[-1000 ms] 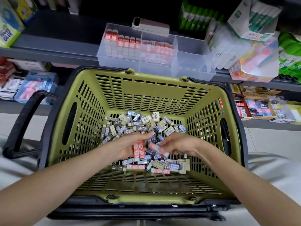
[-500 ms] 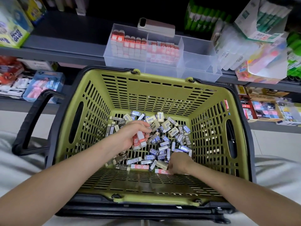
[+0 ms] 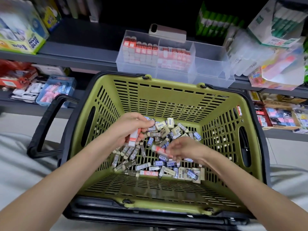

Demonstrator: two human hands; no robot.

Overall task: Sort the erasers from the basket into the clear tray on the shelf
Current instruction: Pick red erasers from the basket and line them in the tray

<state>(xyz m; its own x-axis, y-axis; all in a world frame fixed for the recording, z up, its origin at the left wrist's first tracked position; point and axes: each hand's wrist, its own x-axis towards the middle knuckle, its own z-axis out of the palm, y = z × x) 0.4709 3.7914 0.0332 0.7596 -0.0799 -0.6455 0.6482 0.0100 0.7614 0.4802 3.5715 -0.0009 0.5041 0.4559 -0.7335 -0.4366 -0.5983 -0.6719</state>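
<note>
The left hand (image 3: 131,129) hung over the heap inside the olive-green slotted plastic basket (image 3: 170,95). Its fingers were curled round a small bundle of red-and-white sleeved erasers (image 3: 133,139) that stuck out below the palm. The right hand (image 3: 185,150), lower and just beside it, pinched a single red-and-white eraser (image 3: 159,150) at its fingertips, the eraser blurred and pointing toward the left hand. Under both hands lay the mixed heap of loose erasers (image 3: 150,170), mostly in blue, brown and cream sleeves.

The likeliest slip was at the hand-over. The bundle seemed to be gripped only by its upper ends, so pushing one more in could have splayed it and dropped a piece into the heap, to be hunted out again.

Beyond the hands stood the clear plastic three-compartment tray (image 3: 211,67) on the grey shelf (image 3: 75,52). The compartment beyond the left hand held upright red-and-white erasers, the middle one held redder ones, and the one beyond the right hand looked empty. The two filled kinds looked much alike, so a hasty drop could have gone into the wrong compartment.

A pale phone (image 3: 167,33) lay across the tray's far edge, and a fast reach over the basket wall could have knocked it off.
</note>
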